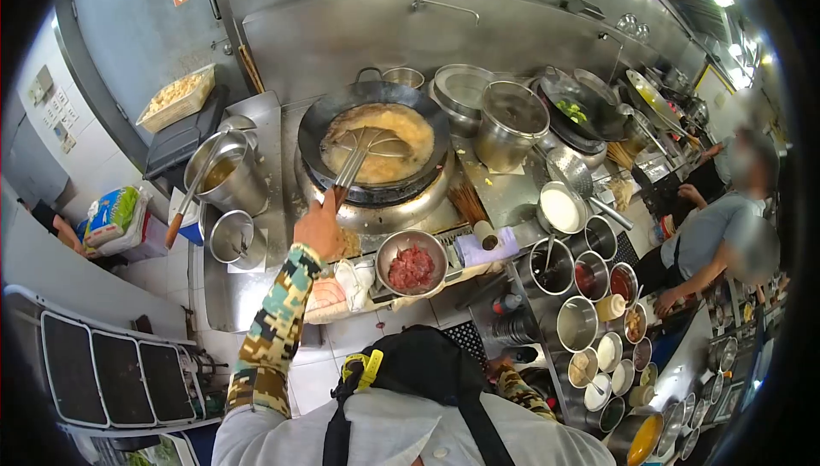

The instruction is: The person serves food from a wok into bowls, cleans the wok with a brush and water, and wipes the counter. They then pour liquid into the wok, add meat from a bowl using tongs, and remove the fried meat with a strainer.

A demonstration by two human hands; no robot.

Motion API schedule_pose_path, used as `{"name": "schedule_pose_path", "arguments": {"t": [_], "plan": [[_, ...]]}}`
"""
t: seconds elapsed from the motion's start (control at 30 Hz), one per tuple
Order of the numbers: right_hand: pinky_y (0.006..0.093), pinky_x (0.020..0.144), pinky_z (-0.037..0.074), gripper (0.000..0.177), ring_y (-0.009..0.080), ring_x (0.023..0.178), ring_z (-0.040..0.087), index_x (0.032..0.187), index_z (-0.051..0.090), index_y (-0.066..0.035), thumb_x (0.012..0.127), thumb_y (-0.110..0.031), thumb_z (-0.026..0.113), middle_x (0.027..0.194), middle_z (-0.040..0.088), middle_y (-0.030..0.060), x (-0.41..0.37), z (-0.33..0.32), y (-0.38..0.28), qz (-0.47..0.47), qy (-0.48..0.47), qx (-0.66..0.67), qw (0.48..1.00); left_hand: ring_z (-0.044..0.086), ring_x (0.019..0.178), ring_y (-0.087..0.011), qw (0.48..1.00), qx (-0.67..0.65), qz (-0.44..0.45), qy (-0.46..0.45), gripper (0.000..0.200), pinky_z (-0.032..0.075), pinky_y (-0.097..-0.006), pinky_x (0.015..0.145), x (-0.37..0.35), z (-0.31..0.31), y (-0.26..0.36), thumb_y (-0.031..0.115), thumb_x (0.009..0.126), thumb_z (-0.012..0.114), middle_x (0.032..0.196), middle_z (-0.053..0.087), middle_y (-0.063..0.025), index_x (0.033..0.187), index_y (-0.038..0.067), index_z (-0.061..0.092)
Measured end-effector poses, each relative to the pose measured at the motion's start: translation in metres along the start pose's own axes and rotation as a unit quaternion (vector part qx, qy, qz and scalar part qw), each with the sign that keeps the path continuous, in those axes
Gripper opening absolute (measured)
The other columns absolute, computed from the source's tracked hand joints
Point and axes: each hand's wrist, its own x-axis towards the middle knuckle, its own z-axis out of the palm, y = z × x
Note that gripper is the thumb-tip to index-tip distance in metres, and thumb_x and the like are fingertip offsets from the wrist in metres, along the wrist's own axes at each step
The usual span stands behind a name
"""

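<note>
My left hand (317, 228), in a camouflage sleeve, is closed around the handle of a broad skimmer (373, 142). The skimmer's head rests in a large black wok (313, 134) on a round steel burner, among bubbling golden liquid (400, 117). Just below the wok, a steel bowl (384, 252) of raw red meat pieces (411, 269) stands at the counter's front edge. Low beside my body on the right, my right hand (497, 365) shows only in part; its fingers are too dark and small to make out.
To the left stand a deep pot (243, 177) with a ladle and a smaller pot (232, 252). A tall steel pot (504, 152) and a second wok (598, 120) with greens are to the right. Sauce containers (577, 322) crowd the right-hand counter. A co-worker (709, 231) stands beyond it.
</note>
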Motion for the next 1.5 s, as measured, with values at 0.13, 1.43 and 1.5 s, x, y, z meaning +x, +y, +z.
{"name": "schedule_pose_path", "arguments": {"t": [0.13, 1.43, 1.5], "plan": [[0.0388, 0.076, 0.053, 0.024, 0.0264, 0.091, 0.067, 0.097, 0.073, -0.015, 0.076, -0.024, 0.067, 0.092, 0.069, 0.0126, -0.010, -0.015, -0.001, 0.031, -0.050, 0.039, 0.997, 0.064, 0.081, -0.0422, 1.000, 0.013, -0.008, -0.001, 0.080, 0.054, -0.0491, 0.069, 0.004, -0.006, -0.001, 0.010, 0.070, 0.069, 0.100, 0.057, -0.0234, 0.140, 0.005, 0.031], [0.0217, 0.043, 0.037, 0.012, 0.0092, 0.051, 0.051, 0.087, 0.060, -0.005, 0.090, -0.017, 0.059, 0.066, 0.058, 0.0033, -0.178, -0.351, 0.067, -0.118, 0.626, 0.685, 0.354, 0.063, 0.070, -0.0416, 0.997, 0.012, 0.039, 0.060, 0.082, 0.053, -0.0498, 0.062, -0.056, 0.023, -0.060, 0.008, 0.068, 0.062, 0.096, 0.058, -0.0204, 0.144, 0.008, 0.033], [0.0287, 0.046, 0.041, 0.022, 0.0115, 0.057, 0.050, 0.098, 0.062, -0.003, 0.093, -0.024, 0.059, 0.072, 0.056, 0.0020, -0.150, -0.379, 0.151, 0.038, 0.754, 0.512, 0.409, 0.063, 0.070, -0.0414, 0.997, 0.006, 0.036, 0.061, 0.081, 0.053, -0.0501, 0.062, -0.066, 0.017, -0.055, 0.008, 0.068, 0.062, 0.095, 0.058, -0.0202, 0.144, 0.008, 0.033]]}}
